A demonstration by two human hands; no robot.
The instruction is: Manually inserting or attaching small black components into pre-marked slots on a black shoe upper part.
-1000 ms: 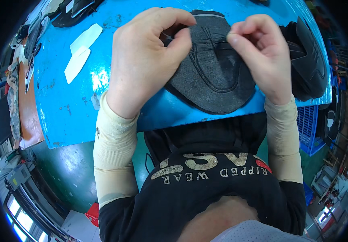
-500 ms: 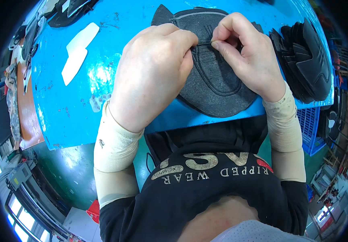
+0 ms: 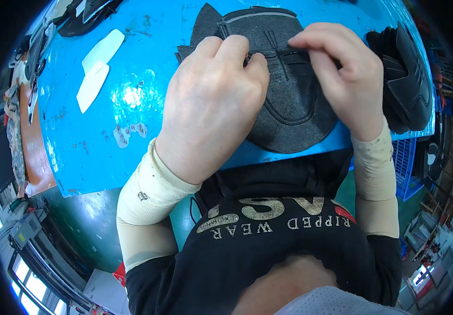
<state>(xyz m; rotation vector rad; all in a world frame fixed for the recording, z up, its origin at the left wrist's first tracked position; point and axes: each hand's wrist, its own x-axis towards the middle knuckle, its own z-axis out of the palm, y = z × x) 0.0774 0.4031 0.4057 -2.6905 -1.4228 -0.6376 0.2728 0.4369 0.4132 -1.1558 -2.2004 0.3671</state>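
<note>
A flat, dark grey fabric piece (image 3: 295, 100) with a rounded near edge lies before me on the blue table. A black braided cord (image 3: 284, 122) makes a U-shaped loop on its surface, and a pale strip (image 3: 258, 14) edges its far end. My left hand (image 3: 216, 100) is closed over the piece's left side; its fingertips curl under, so what they pinch is hidden. To the right, my right hand (image 3: 347, 68) has thumb and forefinger together at a thin dark cord line (image 3: 284, 54) running across the piece.
A stack of black shaped pieces (image 3: 407, 79) stands at the table's right side. Two white cut-outs (image 3: 99, 65) lie at left, with more black pieces (image 3: 87, 18) behind them. A blue plastic crate (image 3: 397, 163) is below the right table edge.
My right hand has shifted right, away from the left hand, so more of the thin cord line shows between them. My left hand has moved slightly right and nearer.
</note>
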